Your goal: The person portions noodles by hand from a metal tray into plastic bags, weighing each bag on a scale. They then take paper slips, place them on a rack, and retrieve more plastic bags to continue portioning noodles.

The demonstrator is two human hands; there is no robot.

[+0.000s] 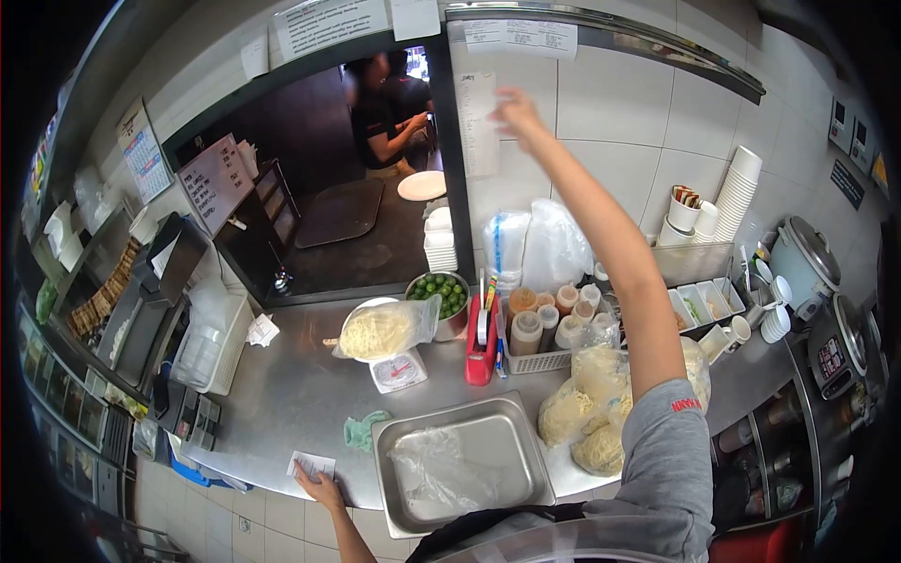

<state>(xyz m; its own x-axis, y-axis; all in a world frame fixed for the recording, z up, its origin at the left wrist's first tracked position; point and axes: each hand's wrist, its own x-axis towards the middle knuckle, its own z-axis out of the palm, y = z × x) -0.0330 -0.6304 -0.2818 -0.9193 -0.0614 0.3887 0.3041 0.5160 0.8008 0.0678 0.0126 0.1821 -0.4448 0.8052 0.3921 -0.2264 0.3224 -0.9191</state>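
In our left hand [320, 489] we grasp a small white paper slip [312, 465], thumb on top, over the counter's front edge; its print is too small to read. Our right hand [518, 116] is raised to the tiled wall by a long paper sheet [479, 127] — it is blurred, so we cannot tell whether its fingers are closed on anything or touch the sheet. The sheet has a short heading and faint lines we cannot make out.

Just above our right hand, printed slips [521, 38] hang from a metal rail, also illegible. Far up and left of it are a printed notice [328, 28], a handwritten whiteboard [215, 184] and a calendar [145, 150]. Red lettering marks our grey right sleeve [666, 446], too small to read surely.

Beside our left hand, to its right, a steel pan [522, 448] holds a crumpled clear bag [446, 466]. Beyond that hand sit a green cloth [365, 430] and a dial scale [398, 372], with a bag of noodles [376, 331] just behind — it lies on a white bowl [374, 303]. Well below our right hand, a metal pot [456, 326] holds green citrus fruits [439, 289], and a white basket [540, 362] holds squeeze bottles [526, 330]. Right of the pan are more bagged noodles [599, 448]; farther right, a paper cup [682, 216] holds sachets [686, 196].
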